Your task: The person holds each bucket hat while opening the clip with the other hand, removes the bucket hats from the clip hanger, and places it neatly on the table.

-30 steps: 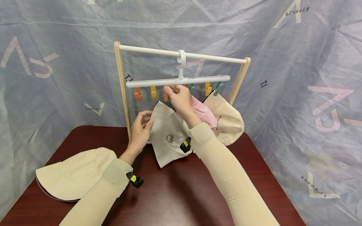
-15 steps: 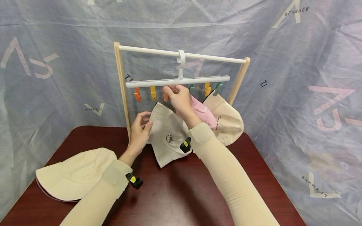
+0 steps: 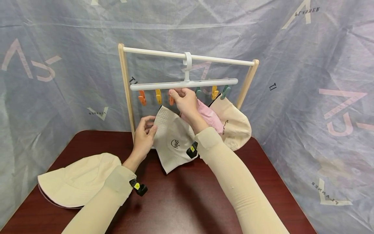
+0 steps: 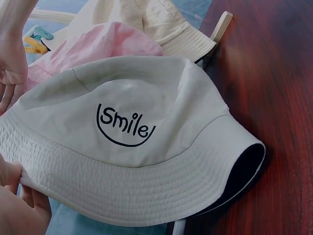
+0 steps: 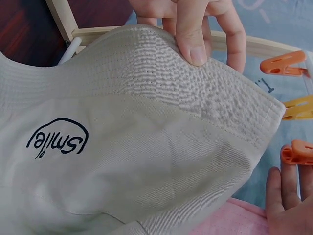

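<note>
Two bare hands worked below one white plastic hanger (image 3: 157,86), suspended from one rack (image 3: 124,70) of pale wood. The left hand (image 3: 143,135) pinched, thumb against fingers, the stitched brim of one off-white fabric bucket hat (image 3: 172,139) (lettered "Smile"), raised just under the hanger. The right hand (image 3: 187,103) had thumb and fingers clamped on one orange plastic clip (image 3: 171,100), among six clips: two orange, two yellow, two green. One pink fabric hat (image 3: 211,116) and one cream fabric hat (image 3: 235,123) hung beyond; another cream hat (image 3: 80,178) lay on the dark red wooden table (image 3: 175,204)
</note>
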`<state>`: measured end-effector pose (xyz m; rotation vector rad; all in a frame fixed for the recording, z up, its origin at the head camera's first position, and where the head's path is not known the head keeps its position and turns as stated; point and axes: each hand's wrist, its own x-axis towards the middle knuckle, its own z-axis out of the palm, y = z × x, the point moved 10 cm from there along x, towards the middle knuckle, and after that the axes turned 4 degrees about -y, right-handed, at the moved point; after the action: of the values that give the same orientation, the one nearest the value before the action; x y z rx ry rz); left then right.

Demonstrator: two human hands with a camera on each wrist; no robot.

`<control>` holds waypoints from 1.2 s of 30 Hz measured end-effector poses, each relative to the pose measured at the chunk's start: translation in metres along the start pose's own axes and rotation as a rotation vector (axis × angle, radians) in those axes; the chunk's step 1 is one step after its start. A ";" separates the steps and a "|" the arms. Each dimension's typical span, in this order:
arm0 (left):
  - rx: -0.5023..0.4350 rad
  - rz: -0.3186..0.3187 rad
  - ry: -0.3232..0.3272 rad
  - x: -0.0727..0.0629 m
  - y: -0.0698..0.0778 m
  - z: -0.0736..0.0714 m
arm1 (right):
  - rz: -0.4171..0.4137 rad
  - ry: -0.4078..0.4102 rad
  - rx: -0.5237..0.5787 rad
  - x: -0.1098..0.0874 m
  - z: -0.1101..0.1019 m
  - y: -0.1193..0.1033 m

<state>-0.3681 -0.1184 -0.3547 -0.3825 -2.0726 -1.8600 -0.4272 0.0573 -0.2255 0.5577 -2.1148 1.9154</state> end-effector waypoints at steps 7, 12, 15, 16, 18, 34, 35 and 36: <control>-0.002 -0.006 0.002 0.000 -0.001 -0.001 | 0.013 0.003 -0.029 -0.001 -0.001 -0.001; -0.007 -0.005 0.007 -0.001 -0.002 -0.003 | 0.031 0.010 -0.031 -0.001 -0.001 0.000; -0.015 -0.002 0.007 -0.001 -0.002 -0.003 | 0.035 0.010 -0.021 0.000 -0.001 0.001; -0.018 -0.001 0.008 -0.001 -0.002 -0.003 | 0.033 0.010 -0.018 0.000 -0.001 0.001; -0.024 0.000 0.010 -0.001 -0.002 -0.004 | 0.030 0.008 -0.019 0.000 -0.001 0.001; -0.033 -0.004 0.021 -0.001 -0.006 -0.004 | 0.031 0.004 -0.025 -0.001 -0.001 0.002; -0.035 -0.004 0.022 -0.001 -0.006 -0.004 | 0.029 0.003 -0.027 -0.001 -0.001 0.002; -0.034 -0.004 0.023 -0.001 -0.006 -0.004 | 0.027 0.001 -0.028 -0.001 -0.001 0.001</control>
<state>-0.3695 -0.1227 -0.3600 -0.3646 -2.0306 -1.8956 -0.4272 0.0587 -0.2270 0.5251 -2.1552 1.8968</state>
